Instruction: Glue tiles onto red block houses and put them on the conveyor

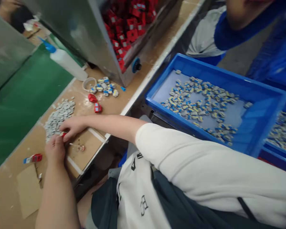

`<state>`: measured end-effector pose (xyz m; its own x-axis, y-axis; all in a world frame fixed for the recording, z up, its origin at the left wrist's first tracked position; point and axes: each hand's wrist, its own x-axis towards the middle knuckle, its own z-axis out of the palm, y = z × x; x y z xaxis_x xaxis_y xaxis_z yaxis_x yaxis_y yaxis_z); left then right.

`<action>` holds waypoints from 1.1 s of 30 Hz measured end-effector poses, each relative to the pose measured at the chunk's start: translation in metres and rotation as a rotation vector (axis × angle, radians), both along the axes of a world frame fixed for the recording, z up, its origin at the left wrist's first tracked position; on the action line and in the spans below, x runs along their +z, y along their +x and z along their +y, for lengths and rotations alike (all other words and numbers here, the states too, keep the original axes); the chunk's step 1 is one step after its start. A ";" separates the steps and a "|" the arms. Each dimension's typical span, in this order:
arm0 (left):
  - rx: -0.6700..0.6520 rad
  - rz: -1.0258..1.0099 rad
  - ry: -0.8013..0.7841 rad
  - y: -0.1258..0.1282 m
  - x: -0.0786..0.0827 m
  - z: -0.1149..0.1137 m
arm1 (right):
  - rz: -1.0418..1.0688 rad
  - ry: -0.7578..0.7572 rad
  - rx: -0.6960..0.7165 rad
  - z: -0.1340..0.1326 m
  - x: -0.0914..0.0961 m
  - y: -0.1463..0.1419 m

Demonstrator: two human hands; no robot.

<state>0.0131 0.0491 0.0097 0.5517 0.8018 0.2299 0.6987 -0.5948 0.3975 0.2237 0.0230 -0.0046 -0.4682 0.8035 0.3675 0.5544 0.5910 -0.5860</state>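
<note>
My left hand [55, 149] and my right hand [74, 128] meet over the worktable, at the near edge of a pile of small grey plastic parts [59, 114]. Between them shows a small red plastic piece [63, 135], mostly covered by fingers. My left fingers are curled against it from the near side. My right thumb and fingers close on it from the other side. Two red toy-vehicle bodies [98, 108] lie beyond my right wrist. Next to my left forearm rests a red and blue toy-like piece [32, 158].
A white squeeze bottle [68, 63], a tape roll [89, 84] and several grey-blue parts [106, 86] are at the back. A metal box [85, 35] holds red parts. Blue trays [219, 71] of small parts stand at right, near another person's sleeve [219, 31]. Cardboard [28, 190] lies at left.
</note>
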 end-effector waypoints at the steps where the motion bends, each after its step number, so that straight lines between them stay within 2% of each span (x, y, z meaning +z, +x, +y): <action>1: 0.001 -0.003 -0.029 -0.001 0.002 -0.004 | 0.000 -0.021 0.017 -0.003 0.002 0.001; 4: -0.016 -0.021 -0.053 -0.005 0.003 -0.014 | -0.002 0.011 0.052 -0.012 0.007 0.003; 9: -0.025 -0.033 0.095 -0.016 -0.002 -0.020 | -0.071 0.176 0.087 -0.013 0.006 0.003; 13: -0.038 -0.008 0.116 -0.021 -0.004 -0.021 | -0.112 0.227 0.104 -0.009 0.001 -0.001; 20: -0.057 -0.013 0.087 -0.022 -0.006 -0.020 | -0.098 0.236 0.105 -0.005 -0.006 -0.003; 33: -0.058 0.029 0.100 -0.025 -0.011 -0.019 | -0.075 0.206 0.112 -0.007 -0.005 -0.004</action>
<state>-0.0123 0.0302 -0.0014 0.6041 0.7420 0.2905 0.6724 -0.6704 0.3139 0.2201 0.0160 -0.0093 -0.5825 0.6565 0.4793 0.5156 0.7543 -0.4065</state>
